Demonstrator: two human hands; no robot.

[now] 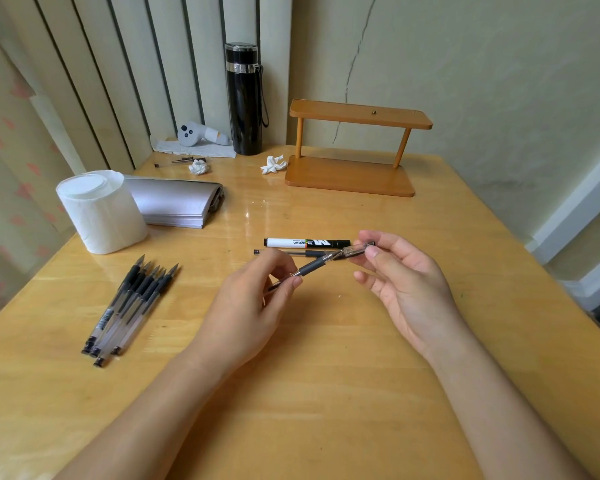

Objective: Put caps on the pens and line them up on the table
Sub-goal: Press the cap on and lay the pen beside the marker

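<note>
My left hand [253,299] grips a clear gel pen [310,269] by its barrel, tip pointing right and away. My right hand [400,278] pinches a clear cap [355,251] between thumb and forefinger, and the pen's tip sits at the cap's mouth. Behind the hands a white and black marker [302,242] lies capped on the wooden table [326,358], with a capped gel pen [288,252] just in front of it. Several uncapped gel pens [132,306] lie bunched at the left, tips pointing away.
A toilet roll [99,211] and a silver pouch [177,202] sit at the left. At the back stand a black flask [245,98], a wooden shelf [354,150], a white controller [198,133] and two crumpled tissues [273,164].
</note>
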